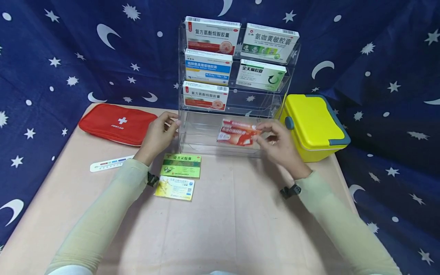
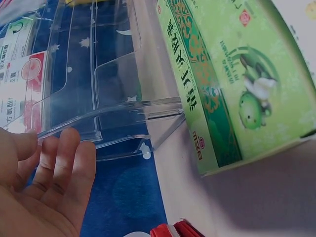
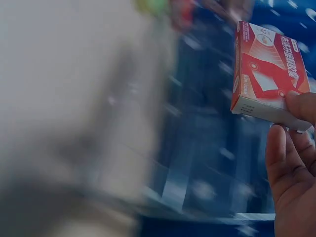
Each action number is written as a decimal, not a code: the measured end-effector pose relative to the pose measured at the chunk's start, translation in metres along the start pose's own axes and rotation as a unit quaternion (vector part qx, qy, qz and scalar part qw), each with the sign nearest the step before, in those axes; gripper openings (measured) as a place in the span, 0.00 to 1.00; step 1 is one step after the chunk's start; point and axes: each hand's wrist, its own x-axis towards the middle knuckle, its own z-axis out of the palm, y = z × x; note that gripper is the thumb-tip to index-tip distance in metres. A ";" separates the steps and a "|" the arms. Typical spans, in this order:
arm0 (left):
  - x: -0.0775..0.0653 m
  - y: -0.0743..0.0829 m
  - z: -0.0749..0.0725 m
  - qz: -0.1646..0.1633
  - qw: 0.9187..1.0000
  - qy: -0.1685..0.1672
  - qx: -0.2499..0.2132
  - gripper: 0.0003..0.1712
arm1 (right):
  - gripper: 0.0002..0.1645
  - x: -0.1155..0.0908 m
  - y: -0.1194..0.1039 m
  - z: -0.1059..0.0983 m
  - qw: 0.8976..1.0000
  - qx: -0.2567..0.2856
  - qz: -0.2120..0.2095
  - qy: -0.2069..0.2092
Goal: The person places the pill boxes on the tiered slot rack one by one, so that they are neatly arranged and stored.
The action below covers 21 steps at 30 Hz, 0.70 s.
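Observation:
My right hand (image 1: 280, 147) pinches a red-and-white medicine box (image 1: 237, 133) by its right end, in front of the lower tiers of a clear plastic display rack (image 1: 201, 128). In the right wrist view the thumb lies on the printed face of the red box (image 3: 271, 64), with fingers beneath. At the rack's left side, my left hand (image 1: 159, 133) grips the edge between thumb and fingers. Below it on the table lie a green medicine box (image 1: 181, 166) and a yellow-and-white medicine box (image 1: 174, 188).
Several medicine boxes stand in the upper tiers, among them a blue-and-white box (image 1: 208, 67) and a green-and-white box (image 1: 261, 75). A red first-aid pouch (image 1: 117, 124) and a thermometer card (image 1: 110, 164) lie left. Beside the rack's right side stands a yellow lidded container (image 1: 314, 126).

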 end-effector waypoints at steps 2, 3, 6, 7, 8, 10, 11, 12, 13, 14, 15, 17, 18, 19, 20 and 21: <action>0.000 0.000 -0.001 0.000 1.000 0.002 0.001 0.17 | 0.19 0.026 -0.009 -0.021 0.999 -0.029 -0.012 0.019; -0.001 0.000 -0.001 0.000 1.000 0.002 0.000 0.17 | 0.19 0.038 -0.013 -0.030 0.998 -0.045 -0.019 0.026; -0.001 -0.001 -0.002 0.001 1.000 0.001 0.002 0.17 | 0.17 0.069 -0.024 -0.053 0.993 -0.110 -0.034 0.034; -0.001 -0.001 -0.002 0.001 1.000 0.000 0.002 0.17 | 0.17 0.077 -0.026 -0.058 0.990 -0.133 -0.039 0.033; -0.001 -0.001 -0.002 0.000 1.000 0.000 0.002 0.17 | 0.16 0.085 -0.027 -0.062 0.987 -0.152 -0.041 0.032; -0.001 -0.001 -0.002 0.000 1.000 -0.001 0.005 0.17 | 0.16 0.096 -0.029 -0.066 0.981 -0.186 -0.044 0.021; -0.002 -0.001 -0.002 0.000 1.000 0.000 0.005 0.17 | 0.15 0.100 -0.029 -0.067 0.979 -0.200 -0.046 0.014; -0.002 -0.001 -0.002 0.000 1.000 0.000 0.005 0.17 | 0.15 0.103 -0.028 -0.067 0.976 -0.212 -0.048 0.004; -0.002 -0.001 -0.002 0.001 1.000 -0.001 0.005 0.17 | 0.14 0.105 -0.027 -0.067 0.975 -0.218 -0.048 -0.006; -0.002 -0.001 -0.002 0.000 1.000 -0.001 0.004 0.17 | 0.14 0.106 -0.026 -0.067 0.974 -0.222 -0.049 -0.017; -0.002 -0.001 -0.002 0.000 1.000 -0.001 0.004 0.17 | 0.14 0.107 -0.025 -0.066 0.972 -0.226 -0.051 -0.028; -0.002 0.000 -0.002 -0.001 1.000 -0.003 0.001 0.17 | 0.13 0.107 -0.023 -0.064 0.969 -0.236 -0.056 -0.047; -0.002 0.001 -0.002 -0.003 1.000 -0.004 0.000 0.17 | 0.13 0.107 -0.022 -0.063 0.967 -0.242 -0.057 -0.056; -0.002 0.001 -0.002 -0.004 1.000 -0.004 -0.001 0.17 | 0.13 0.107 -0.022 -0.062 0.965 -0.248 -0.055 -0.063; -0.002 0.002 -0.002 -0.005 1.000 -0.005 -0.002 0.17 | 0.12 0.107 -0.021 -0.062 0.962 -0.258 -0.053 -0.067; -0.002 0.002 -0.002 -0.005 1.000 -0.004 -0.002 0.17 | 0.12 0.106 -0.021 -0.061 0.959 -0.270 -0.049 -0.070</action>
